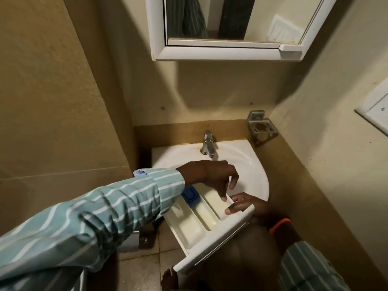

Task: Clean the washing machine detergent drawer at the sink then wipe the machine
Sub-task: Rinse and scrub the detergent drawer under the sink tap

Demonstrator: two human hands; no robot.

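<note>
Currently: detergent drawer held over the sink, ready for rinsing

Head view. The detergent drawer [201,225] is held at a slant over the front rim of the sink [247,164], its rear end over the basin and its white front panel toward the person, below rim level. The right hand [243,204] grasps the drawer's right side wall near the front panel, thumb inside the right compartment, fingers outside. The left hand [214,177] hovers over the rear of the drawer, fingers loosely spread and curled downward, one fingertip close to the right compartment; whether it touches cannot be told. The tap [207,144] shows no running water.

Handling assessment. The drawer appears to be rigid moulded plastic, light, with thin partition walls and a blue insert [190,194] in the rear section. Once wet or soapy it will likely be slippery. Recommended hold: the side walls or the thick front panel, not the blue insert, which may detach
</note>
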